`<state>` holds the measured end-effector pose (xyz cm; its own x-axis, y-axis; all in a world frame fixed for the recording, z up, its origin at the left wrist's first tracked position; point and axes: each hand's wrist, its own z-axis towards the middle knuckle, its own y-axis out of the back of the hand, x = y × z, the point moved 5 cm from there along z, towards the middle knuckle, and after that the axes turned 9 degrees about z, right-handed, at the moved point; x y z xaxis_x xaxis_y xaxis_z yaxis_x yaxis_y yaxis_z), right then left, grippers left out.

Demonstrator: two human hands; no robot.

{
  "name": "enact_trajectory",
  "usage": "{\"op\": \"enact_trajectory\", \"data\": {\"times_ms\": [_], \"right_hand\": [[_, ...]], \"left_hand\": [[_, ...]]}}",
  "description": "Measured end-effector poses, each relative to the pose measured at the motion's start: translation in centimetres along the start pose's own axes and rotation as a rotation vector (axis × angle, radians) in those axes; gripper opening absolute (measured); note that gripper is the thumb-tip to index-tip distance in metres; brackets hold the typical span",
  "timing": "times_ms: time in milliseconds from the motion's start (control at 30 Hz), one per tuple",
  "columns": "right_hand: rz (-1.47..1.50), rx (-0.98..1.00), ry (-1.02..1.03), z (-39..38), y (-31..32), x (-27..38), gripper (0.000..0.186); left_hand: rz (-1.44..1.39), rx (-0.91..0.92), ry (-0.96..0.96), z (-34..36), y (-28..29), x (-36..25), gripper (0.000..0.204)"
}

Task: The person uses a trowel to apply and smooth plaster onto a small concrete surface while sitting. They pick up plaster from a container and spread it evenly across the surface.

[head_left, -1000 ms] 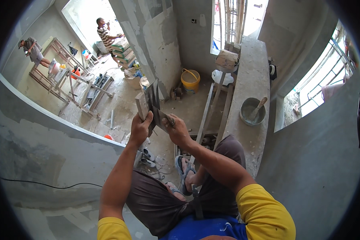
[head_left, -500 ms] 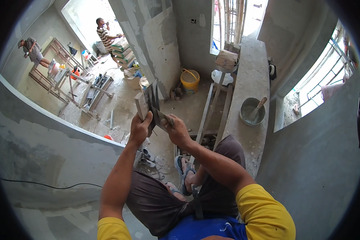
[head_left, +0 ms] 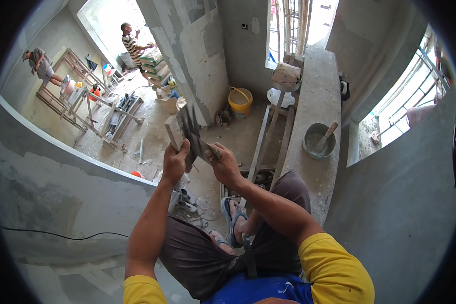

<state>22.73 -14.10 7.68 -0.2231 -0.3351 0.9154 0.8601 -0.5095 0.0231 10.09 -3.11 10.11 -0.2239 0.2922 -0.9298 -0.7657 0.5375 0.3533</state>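
Out in front of me, my left hand (head_left: 175, 163) is closed round the pale bar-like handle of a plastering trowel (head_left: 189, 125). The trowel's dark flat blade stands steeply tilted, and its outline is blurred. My right hand (head_left: 225, 167) grips a putty knife (head_left: 203, 149), whose blade meets or overlaps the lower part of the trowel's face; I cannot tell whether they touch. Over to the right, a grey bucket (head_left: 309, 145) with wet grey mix sits on a concrete ledge (head_left: 311, 81). A wooden-handled tool (head_left: 331, 130) leans inside it.
A yellow bucket (head_left: 239, 105) stands by the far wall. Long bars (head_left: 261, 139) lean beside the ledge; shoes (head_left: 187, 201) lie near my feet. Beyond a low wall at left are two people (head_left: 133, 48), stacked bags (head_left: 154, 66) and a wooden trestle (head_left: 111, 107).
My left hand and the trowel have shifted slightly left, and the trowel's angle has changed a little. My right hand with the putty knife has stayed nearly still.
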Motion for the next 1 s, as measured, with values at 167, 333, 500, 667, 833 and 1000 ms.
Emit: {"op": "enact_trajectory", "data": {"times_ms": [167,333,500,667,833,1000], "right_hand": [[-0.013,-0.036,-0.040,-0.1,0.5,-0.5,0.022],[-0.002,0.010,0.003,-0.3,-0.1,-1.0,0.024],[0.018,0.020,-0.063,-0.1,-0.1,-1.0,0.023],[0.247,-0.110,-0.172,0.4,0.5,-4.6,0.025],[0.500,-0.027,-0.317,1.1,1.5,-4.5,0.032],[0.581,-0.015,-0.422,-0.8,1.4,-4.0,0.034]], "left_hand": [[-0.026,-0.177,0.050,0.3,1.3,1.2,0.031],[0.058,0.130,0.069,-0.3,0.0,0.9,0.034],[0.033,0.074,0.005,-0.5,-0.1,-0.9,0.033],[-0.006,0.051,0.020,-0.1,-0.6,-0.2,0.032],[-0.051,0.029,0.038,0.1,1.0,1.2,0.033],[-0.412,0.155,0.257,-0.6,-0.4,1.7,0.042]]}}
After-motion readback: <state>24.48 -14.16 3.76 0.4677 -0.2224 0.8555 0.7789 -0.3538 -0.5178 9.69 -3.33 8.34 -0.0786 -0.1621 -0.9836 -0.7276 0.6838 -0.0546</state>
